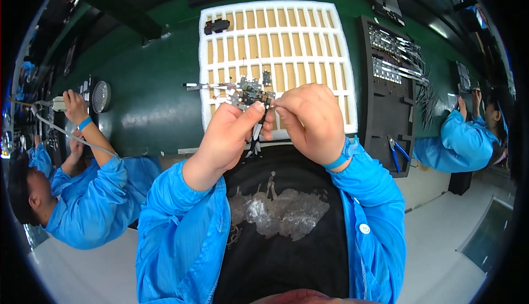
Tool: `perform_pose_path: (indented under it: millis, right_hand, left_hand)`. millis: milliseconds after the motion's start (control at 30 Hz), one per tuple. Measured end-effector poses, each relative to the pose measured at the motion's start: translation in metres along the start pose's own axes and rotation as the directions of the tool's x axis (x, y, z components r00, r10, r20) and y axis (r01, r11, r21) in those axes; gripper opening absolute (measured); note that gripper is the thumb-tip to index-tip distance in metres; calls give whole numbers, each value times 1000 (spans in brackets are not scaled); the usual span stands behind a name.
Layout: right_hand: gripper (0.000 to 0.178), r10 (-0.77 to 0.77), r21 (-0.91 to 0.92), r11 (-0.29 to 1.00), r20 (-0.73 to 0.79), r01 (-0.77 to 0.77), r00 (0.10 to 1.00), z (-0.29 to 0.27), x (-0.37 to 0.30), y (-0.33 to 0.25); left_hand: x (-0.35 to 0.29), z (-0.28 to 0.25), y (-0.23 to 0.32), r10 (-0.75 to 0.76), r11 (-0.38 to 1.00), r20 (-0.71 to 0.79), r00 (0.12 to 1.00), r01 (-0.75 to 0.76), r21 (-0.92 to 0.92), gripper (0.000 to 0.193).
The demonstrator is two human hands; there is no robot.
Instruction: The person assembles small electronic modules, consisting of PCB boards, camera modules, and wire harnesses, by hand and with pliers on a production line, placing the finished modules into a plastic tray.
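My left hand [231, 130] is closed round a bunch of small circuit boards [249, 92] with thin wires and black-and-white ribbon cables, its thumb on top. Close against the right side of the bunch, my right hand [314, 119] pinches at its edge with thumb and forefinger; what lies between those fingertips is too small to make out. Both hands hover over the near edge of a white foam tray [278, 34] with many tan slots. Black parts [216, 26] sit in the tray's far left corner.
On the right stands a dark tray [388, 105] with rows of boards [387, 71], trailing cables, and blue-handled pliers [398, 152] at its near end. Co-workers in blue sit left [99, 194] and right [460, 141]. A round metallic object [101, 97] stands on the green table [160, 83].
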State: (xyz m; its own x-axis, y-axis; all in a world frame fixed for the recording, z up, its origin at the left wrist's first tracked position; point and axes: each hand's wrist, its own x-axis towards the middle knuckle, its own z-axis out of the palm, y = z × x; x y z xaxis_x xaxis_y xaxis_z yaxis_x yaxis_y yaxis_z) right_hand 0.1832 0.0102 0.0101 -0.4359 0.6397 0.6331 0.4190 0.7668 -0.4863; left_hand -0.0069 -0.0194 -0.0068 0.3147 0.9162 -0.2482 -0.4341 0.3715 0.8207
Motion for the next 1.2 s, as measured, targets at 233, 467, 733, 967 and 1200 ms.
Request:
perform_pose_path:
  millis: [233, 467, 733, 967, 1200]
  right_hand:
    - [36, -191, -217, 960, -34, 180, 981, 3, -7, 14]
    - [36, -245, -236, 944, -25, 232, 969, 6, -9, 15]
    - [20, 462, 646, 548, 296, -531, 836, 17, -28, 4]
    - [11, 552, 701, 289, 435, -652, 712, 20, -32, 3]
    - [9, 591, 603, 396, 410, -693, 695, 11, -25, -2]
  left_hand:
    - [3, 7, 1, -25, 999, -16, 1000, 24, -23, 21]
    - [5, 5, 0, -42, 999, -33, 999, 43, 29, 13]
    - [5, 8, 4, -11, 992, -52, 999, 18, 127, 9]
    - [5, 3, -3, 1, 989, -108, 994, 16, 149, 9]
    - [5, 3, -3, -30, 999, -126, 992, 32, 18, 33]
